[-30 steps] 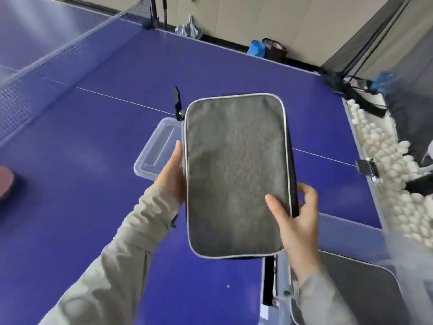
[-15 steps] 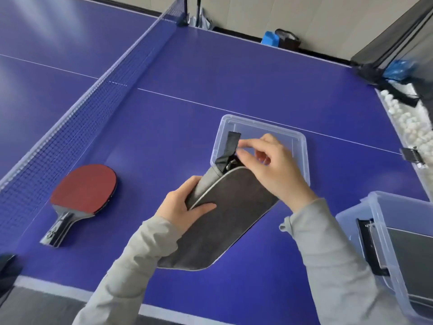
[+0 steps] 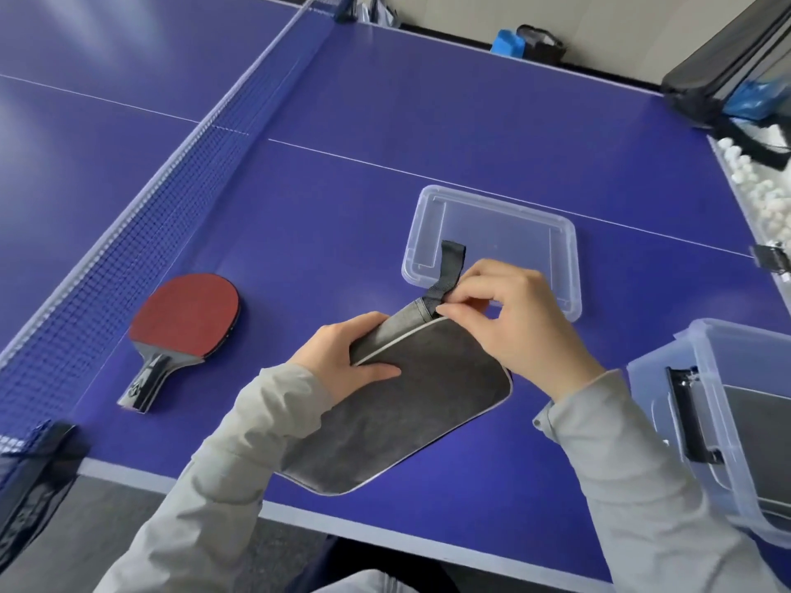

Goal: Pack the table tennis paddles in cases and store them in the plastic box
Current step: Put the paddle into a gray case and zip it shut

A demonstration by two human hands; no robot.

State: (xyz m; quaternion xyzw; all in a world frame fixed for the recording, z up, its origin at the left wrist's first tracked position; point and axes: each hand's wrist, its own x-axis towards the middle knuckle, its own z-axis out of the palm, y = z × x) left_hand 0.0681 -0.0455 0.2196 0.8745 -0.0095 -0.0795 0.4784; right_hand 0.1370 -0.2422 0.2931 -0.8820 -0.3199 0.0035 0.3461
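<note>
A net crosses the blue tabletop at left, and a red-faced paddle lies flat beside it, handle toward the near edge. At centre, a person in grey sleeves holds a grey case at a slant near the tabletop's near edge: the left hand grips its upper left edge, and the right hand pinches its far corner at the base of a black strap. A clear lid lies just beyond the hands. At far right, the plastic box holds another grey case.
</note>
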